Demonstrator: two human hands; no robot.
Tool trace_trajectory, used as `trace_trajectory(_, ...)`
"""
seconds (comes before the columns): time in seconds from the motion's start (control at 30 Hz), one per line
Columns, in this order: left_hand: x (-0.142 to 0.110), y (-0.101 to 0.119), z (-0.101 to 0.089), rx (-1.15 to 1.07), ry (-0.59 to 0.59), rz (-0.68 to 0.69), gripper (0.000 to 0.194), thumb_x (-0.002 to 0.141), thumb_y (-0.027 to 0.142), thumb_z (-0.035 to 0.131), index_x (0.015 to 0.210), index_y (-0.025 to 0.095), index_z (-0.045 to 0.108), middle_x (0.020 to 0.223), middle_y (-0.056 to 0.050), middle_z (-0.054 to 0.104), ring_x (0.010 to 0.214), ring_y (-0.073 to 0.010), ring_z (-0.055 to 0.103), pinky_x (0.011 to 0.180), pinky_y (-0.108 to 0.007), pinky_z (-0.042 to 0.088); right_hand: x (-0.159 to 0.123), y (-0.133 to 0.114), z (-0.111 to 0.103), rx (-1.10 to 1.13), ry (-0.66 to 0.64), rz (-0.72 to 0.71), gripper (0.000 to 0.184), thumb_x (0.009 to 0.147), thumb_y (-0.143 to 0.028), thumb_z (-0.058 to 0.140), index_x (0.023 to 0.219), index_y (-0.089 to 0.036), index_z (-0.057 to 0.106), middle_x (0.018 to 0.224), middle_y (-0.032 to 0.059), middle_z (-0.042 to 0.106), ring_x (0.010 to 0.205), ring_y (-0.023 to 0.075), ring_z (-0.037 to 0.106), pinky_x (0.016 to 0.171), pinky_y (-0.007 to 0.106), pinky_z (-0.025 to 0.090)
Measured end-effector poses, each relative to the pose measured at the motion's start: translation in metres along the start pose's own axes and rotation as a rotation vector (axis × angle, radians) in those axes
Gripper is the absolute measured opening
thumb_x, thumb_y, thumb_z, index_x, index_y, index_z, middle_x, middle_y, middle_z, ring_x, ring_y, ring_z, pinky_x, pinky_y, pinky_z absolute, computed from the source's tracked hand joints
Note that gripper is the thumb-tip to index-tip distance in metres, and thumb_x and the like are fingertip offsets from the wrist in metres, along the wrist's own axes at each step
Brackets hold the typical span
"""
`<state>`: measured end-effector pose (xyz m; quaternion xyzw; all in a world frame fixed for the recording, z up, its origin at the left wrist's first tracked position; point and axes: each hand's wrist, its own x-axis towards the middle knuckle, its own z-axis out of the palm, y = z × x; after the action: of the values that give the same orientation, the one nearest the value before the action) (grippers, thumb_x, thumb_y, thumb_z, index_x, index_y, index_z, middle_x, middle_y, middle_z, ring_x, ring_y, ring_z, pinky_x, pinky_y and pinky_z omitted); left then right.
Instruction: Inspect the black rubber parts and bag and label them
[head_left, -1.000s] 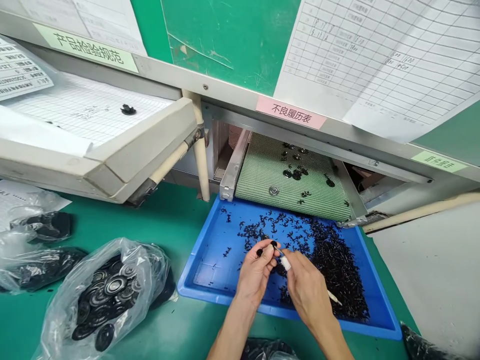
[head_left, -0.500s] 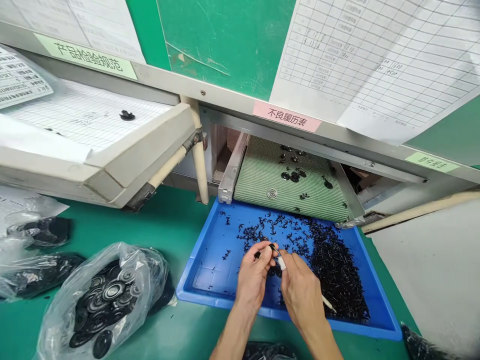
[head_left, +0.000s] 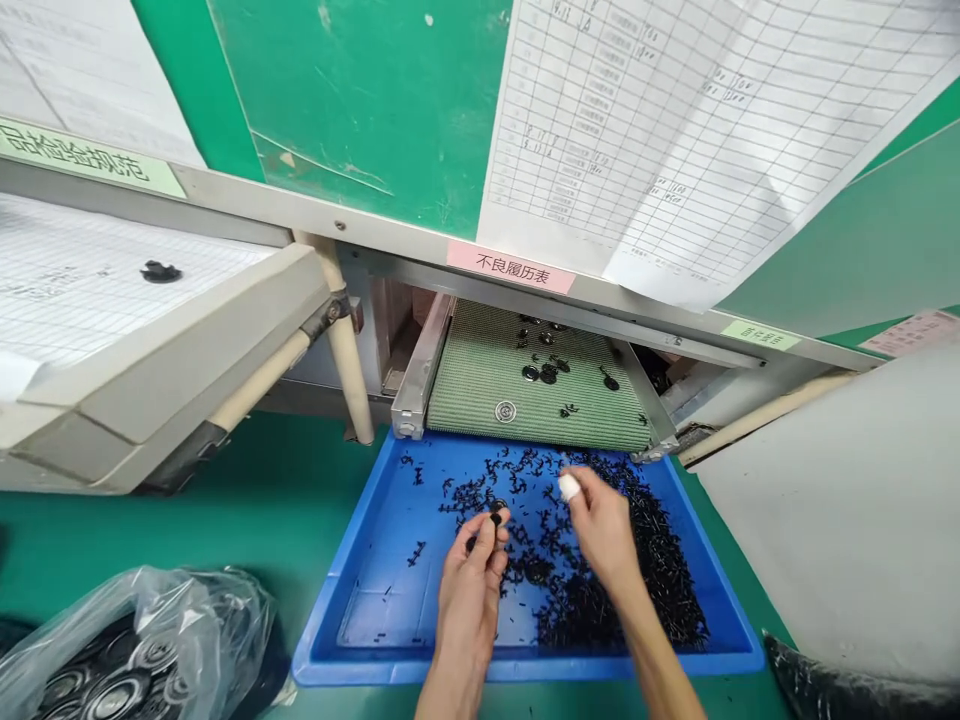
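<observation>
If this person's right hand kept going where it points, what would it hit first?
Probably the small black pieces in the blue tray ahead of the right hand, though depth is unclear; it may pass above them to the green mesh belt.

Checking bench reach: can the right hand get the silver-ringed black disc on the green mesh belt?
Probably yes: the right hand is over the blue plastic tray, with nothing between it and the silver-ringed black disc.

Black plastic pins point(head_left: 664, 575) — heaped and scattered in a blue tray point(head_left: 525, 668), densest rightward.
</observation>
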<state>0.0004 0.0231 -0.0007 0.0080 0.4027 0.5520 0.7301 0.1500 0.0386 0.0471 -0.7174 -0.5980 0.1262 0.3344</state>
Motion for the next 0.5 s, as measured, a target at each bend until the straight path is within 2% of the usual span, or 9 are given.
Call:
trace_trajectory(0.07, -0.001, 0.002, 0.001, -0.005, -0.002, -0.005, 0.011, 0.077, 0.008, 0.068, 0.087, 0.013, 0.068, 0.096, -0.011, 0.072, 0.065, -0.0075, 0.062, 0.057, -0.014, 0.051, 0.041, 0.0, -0.019, -0.116, 0.096, -0.124, 0.03, 0.085, -0.021, 0.042, 0.101, -0.016, 0.067, 0.095, 0.0068, 0.068, 0.083, 0.0191, 0.061, 0.075, 0.028, 0.044)
trace_trajectory(0.13, -0.003, 0.004, 0.002, -0.004, -0.019, -0.02, 0.016, 0.079, 0.006, 0.064, 0.093, 0.013, 0.069, 0.097, -0.011, 0.072, 0.068, -0.0092, 0.064, 0.059, -0.016, 0.053, 0.084, -0.002, -0.035, -0.316, 0.076, -0.19, 0.032, 0.085, -0.017, 0.042, 0.104, -0.018, 0.067, 0.1, 0.0065, 0.067, 0.087, 0.0183, 0.061, 0.078, 0.027, 0.043)
trace_trajectory(0.23, -0.004, 0.007, 0.002, -0.018, -0.045, -0.043, 0.017, 0.078, 0.002, 0.061, 0.09, 0.01, 0.071, 0.097, -0.013, 0.071, 0.074, -0.0126, 0.066, 0.064, -0.018, 0.055, 0.136, 0.003, -0.053, -0.538, 0.056, -0.143, 0.037, 0.083, -0.01, 0.041, 0.108, -0.017, 0.067, 0.108, 0.0097, 0.065, 0.093, 0.0196, 0.062, 0.08, 0.026, 0.041)
trace_trajectory(0.37, -0.003, 0.009, 0.003, -0.047, -0.013, -0.042, 0.016, 0.076, 0.0, 0.059, 0.082, 0.009, 0.071, 0.094, -0.013, 0.071, 0.078, -0.0153, 0.067, 0.066, -0.021, 0.056, 0.172, 0.028, -0.08, -0.697, 0.074, -0.026, 0.039, 0.081, -0.005, 0.04, 0.11, -0.01, 0.065, 0.108, 0.0174, 0.066, 0.097, 0.0244, 0.062, 0.077, 0.028, 0.042)
trace_trajectory(0.5, -0.003, 0.01, 0.005, -0.057, -0.013, -0.093, 0.014, 0.084, 0.011, 0.055, 0.083, 0.01, 0.069, 0.092, -0.011, 0.068, 0.078, -0.0163, 0.066, 0.062, -0.023, 0.057, 0.194, 0.047, -0.1, -0.852, 0.014, 0.027, 0.035, 0.085, -0.008, 0.044, 0.113, -0.012, 0.064, 0.099, 0.015, 0.069, 0.093, 0.023, 0.064, 0.076, 0.027, 0.045)
